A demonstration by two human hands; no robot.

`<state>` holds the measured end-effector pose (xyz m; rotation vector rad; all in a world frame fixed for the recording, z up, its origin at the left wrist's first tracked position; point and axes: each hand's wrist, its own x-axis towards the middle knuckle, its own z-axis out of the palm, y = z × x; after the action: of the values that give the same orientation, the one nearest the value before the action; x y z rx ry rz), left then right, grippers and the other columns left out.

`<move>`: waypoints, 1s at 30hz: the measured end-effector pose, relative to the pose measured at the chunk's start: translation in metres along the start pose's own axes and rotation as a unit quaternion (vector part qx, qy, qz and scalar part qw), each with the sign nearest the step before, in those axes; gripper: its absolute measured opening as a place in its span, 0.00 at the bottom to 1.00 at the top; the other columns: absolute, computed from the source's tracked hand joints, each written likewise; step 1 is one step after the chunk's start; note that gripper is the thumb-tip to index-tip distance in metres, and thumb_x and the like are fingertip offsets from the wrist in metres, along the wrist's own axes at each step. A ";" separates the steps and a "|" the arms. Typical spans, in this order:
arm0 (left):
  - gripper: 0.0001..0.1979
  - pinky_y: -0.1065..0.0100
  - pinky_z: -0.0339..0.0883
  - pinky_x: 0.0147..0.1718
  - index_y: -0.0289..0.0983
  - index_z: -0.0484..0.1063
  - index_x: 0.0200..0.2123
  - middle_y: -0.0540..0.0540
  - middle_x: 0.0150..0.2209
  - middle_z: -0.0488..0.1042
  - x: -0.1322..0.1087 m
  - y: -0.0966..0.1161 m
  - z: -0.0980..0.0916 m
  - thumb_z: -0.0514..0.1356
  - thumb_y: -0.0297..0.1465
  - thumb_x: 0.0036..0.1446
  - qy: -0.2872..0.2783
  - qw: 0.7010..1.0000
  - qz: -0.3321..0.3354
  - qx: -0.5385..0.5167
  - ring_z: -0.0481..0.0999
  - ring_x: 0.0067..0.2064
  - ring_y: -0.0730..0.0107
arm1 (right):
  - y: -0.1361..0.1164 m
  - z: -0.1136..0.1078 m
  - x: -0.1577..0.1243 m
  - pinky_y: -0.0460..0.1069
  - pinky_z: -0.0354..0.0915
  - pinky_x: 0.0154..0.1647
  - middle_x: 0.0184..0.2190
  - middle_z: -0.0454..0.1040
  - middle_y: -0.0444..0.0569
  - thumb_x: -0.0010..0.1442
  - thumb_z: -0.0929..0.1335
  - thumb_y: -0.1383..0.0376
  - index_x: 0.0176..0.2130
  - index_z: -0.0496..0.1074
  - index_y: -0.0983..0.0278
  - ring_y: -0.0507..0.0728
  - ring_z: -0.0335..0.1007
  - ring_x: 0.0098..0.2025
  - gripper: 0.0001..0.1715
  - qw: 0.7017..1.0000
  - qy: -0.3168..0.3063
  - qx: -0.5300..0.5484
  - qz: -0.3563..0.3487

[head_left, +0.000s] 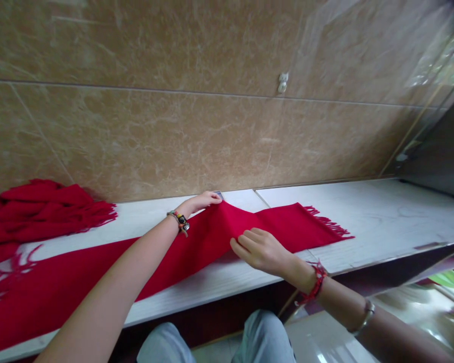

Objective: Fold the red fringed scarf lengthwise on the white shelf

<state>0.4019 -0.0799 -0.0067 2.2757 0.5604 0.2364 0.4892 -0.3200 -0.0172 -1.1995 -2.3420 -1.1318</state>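
A long red scarf with fringed ends stretches across a narrow white bench top. My left hand pinches its far edge and lifts it a little, so a ridge stands up between my hands. Opposite, my right hand grips the near edge with curled fingers. To the right of my hands, the fringed end lies flat on the surface. The part on the left runs under my left forearm toward the near left corner.
A crumpled red fringed cloth is heaped at the left by the tiled wall. The white bench top continues right to a dark grey object. My knees are below the front edge. A green item sits low at the right.
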 end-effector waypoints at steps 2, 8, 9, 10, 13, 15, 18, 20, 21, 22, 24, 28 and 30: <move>0.14 0.73 0.60 0.29 0.32 0.71 0.35 0.46 0.31 0.72 0.018 0.021 -0.002 0.53 0.35 0.51 0.006 1.000 0.011 -0.023 0.68 0.30 0.73 | 0.022 -0.017 -0.004 0.49 0.50 0.24 0.22 0.63 0.45 0.62 0.57 0.74 0.32 0.67 0.66 0.50 0.55 0.24 0.13 0.999 0.005 -0.035 0.002; 0.13 0.73 0.61 0.29 0.31 0.70 0.38 0.44 0.34 0.72 0.093 0.097 0.020 0.53 0.32 0.53 -0.004 0.996 0.066 -0.056 0.68 0.32 0.74 | 0.091 -0.066 -0.050 0.49 0.51 0.24 0.21 0.63 0.46 0.63 0.54 0.73 0.30 0.67 0.64 0.51 0.54 0.23 0.18 0.989 -0.062 -0.123 0.047; 0.13 0.73 0.61 0.29 0.31 0.71 0.38 0.44 0.34 0.73 0.107 0.108 0.029 0.53 0.32 0.53 -0.009 0.996 0.076 -0.055 0.69 0.32 0.74 | 0.101 -0.072 -0.062 0.49 0.51 0.24 0.21 0.63 0.46 0.63 0.54 0.72 0.30 0.67 0.63 0.51 0.54 0.23 0.18 0.987 -0.074 -0.131 0.063; 0.13 0.73 0.61 0.29 0.31 0.71 0.39 0.45 0.34 0.73 0.122 0.118 0.038 0.53 0.31 0.54 -0.014 0.995 0.085 -0.052 0.69 0.32 0.74 | 0.111 -0.077 -0.076 0.49 0.51 0.25 0.21 0.63 0.46 0.63 0.54 0.72 0.30 0.67 0.63 0.51 0.54 0.23 0.18 0.984 -0.082 -0.139 0.079; 0.12 0.73 0.62 0.29 0.30 0.71 0.38 0.45 0.33 0.73 0.164 0.138 0.075 0.53 0.30 0.54 -0.023 0.994 0.102 -0.029 0.69 0.32 0.73 | 0.133 -0.082 -0.120 0.49 0.51 0.25 0.21 0.64 0.46 0.63 0.55 0.72 0.30 0.68 0.64 0.51 0.55 0.23 0.17 0.976 -0.097 -0.156 0.116; 0.11 0.73 0.62 0.30 0.30 0.72 0.37 0.45 0.33 0.74 0.189 0.143 0.103 0.54 0.29 0.54 -0.030 0.994 0.105 -0.002 0.69 0.33 0.73 | 0.141 -0.076 -0.151 0.48 0.51 0.24 0.21 0.63 0.45 0.62 0.55 0.73 0.29 0.68 0.64 0.51 0.55 0.23 0.18 0.972 -0.110 -0.156 0.138; 0.10 0.71 0.64 0.33 0.30 0.72 0.37 0.45 0.36 0.73 0.216 0.142 0.144 0.55 0.29 0.55 -0.049 0.992 0.103 0.050 0.70 0.35 0.70 | 0.142 -0.056 -0.196 0.47 0.52 0.24 0.20 0.63 0.45 0.61 0.55 0.74 0.27 0.67 0.65 0.50 0.55 0.22 0.18 0.967 -0.149 -0.134 0.159; 0.11 0.65 0.66 0.36 0.31 0.69 0.41 0.45 0.40 0.71 0.228 0.136 0.166 0.55 0.32 0.57 -0.060 0.989 0.100 0.089 0.71 0.38 0.67 | 0.138 -0.040 -0.221 0.47 0.54 0.25 0.21 0.64 0.45 0.61 0.55 0.74 0.28 0.67 0.65 0.50 0.57 0.23 0.17 0.964 -0.175 -0.106 0.169; 0.13 0.62 0.67 0.38 0.32 0.67 0.43 0.44 0.43 0.69 0.232 0.133 0.175 0.55 0.34 0.58 -0.063 0.987 0.098 0.107 0.70 0.40 0.66 | 0.135 -0.033 -0.231 0.47 0.54 0.26 0.21 0.64 0.45 0.60 0.56 0.74 0.28 0.67 0.65 0.50 0.57 0.23 0.16 0.963 -0.183 -0.091 0.176; 0.14 0.60 0.67 0.39 0.33 0.66 0.45 0.44 0.45 0.68 0.235 0.129 0.183 0.55 0.35 0.58 -0.063 0.985 0.098 0.125 0.70 0.42 0.64 | 0.133 -0.027 -0.239 0.47 0.54 0.25 0.21 0.64 0.45 0.60 0.56 0.74 0.28 0.67 0.66 0.50 0.58 0.23 0.16 0.962 -0.187 -0.076 0.184; 0.15 0.58 0.67 0.40 0.35 0.64 0.47 0.44 0.47 0.66 0.238 0.122 0.194 0.54 0.35 0.58 -0.056 0.981 0.102 0.154 0.69 0.43 0.64 | 0.129 -0.017 -0.251 0.47 0.55 0.25 0.21 0.64 0.44 0.60 0.56 0.74 0.27 0.66 0.66 0.50 0.58 0.23 0.15 0.958 -0.191 -0.051 0.206; 0.11 0.61 0.64 0.42 0.33 0.68 0.41 0.44 0.41 0.70 0.237 0.112 0.204 0.54 0.33 0.58 -0.019 0.974 0.122 0.192 0.70 0.42 0.65 | 0.129 -0.010 -0.258 0.46 0.55 0.25 0.23 0.65 0.45 0.58 0.57 0.75 0.30 0.67 0.66 0.50 0.60 0.23 0.13 0.946 -0.199 -0.003 0.257; 0.10 0.63 0.62 0.44 0.33 0.69 0.39 0.42 0.40 0.71 0.234 0.111 0.205 0.53 0.32 0.58 0.009 0.969 0.137 0.204 0.70 0.43 0.64 | 0.132 -0.012 -0.257 0.45 0.56 0.24 0.23 0.66 0.45 0.57 0.57 0.75 0.31 0.68 0.66 0.49 0.60 0.24 0.13 0.934 -0.219 0.030 0.280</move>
<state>0.7131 -0.1710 -0.0687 2.7562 0.3203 0.2988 0.7496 -0.4277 -0.0813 -2.0889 -2.0474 -0.6350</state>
